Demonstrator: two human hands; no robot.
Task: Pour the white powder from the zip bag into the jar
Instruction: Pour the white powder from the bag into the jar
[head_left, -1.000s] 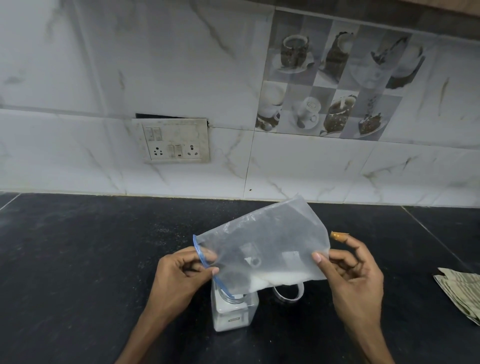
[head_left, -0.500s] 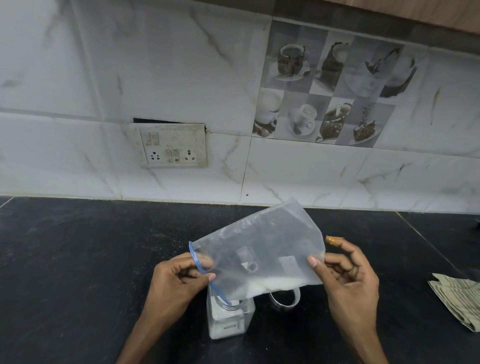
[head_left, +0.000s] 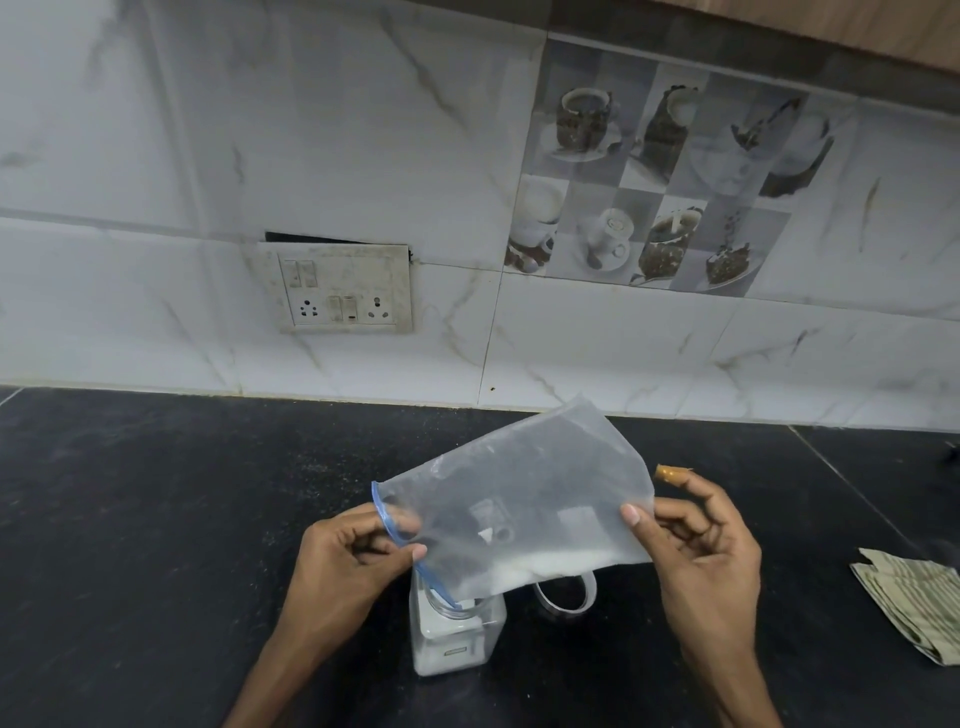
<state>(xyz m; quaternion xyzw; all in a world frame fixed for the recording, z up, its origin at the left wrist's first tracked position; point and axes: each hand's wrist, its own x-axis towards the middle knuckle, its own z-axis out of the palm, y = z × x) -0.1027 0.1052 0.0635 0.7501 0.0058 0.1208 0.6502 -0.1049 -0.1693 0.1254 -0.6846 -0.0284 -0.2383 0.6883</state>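
Both hands hold a clear zip bag (head_left: 519, 499) tilted above the dark stone surface (head_left: 156, 519); the left hand (head_left: 343, 566) pinches the bag's mouth end at the blue zip strip, thumb and fingers closed on the plastic; the right hand (head_left: 701, 551) grips the raised closed end, thumb pressed on the near face and the other fingers curled behind it, with an orange-tan cover on the tip of the index finger; the bag slopes down toward the left, its open blue-edged corner dipping into the mouth of the jar (head_left: 457, 634); the white powder (head_left: 545, 564) lies in a band along the bag's lower edge, sloping toward that corner; the jar is a clear square one standing upright on the surface just below the left hand, white powder showing in its lower part; a clear round lid (head_left: 566, 592) lies on the surface just right of the jar, partly behind the bag; a folded striped cloth (head_left: 919, 603) lies well apart at the right edge; a switch plate (head_left: 343, 288) sits on the marble-tiled wall behind.
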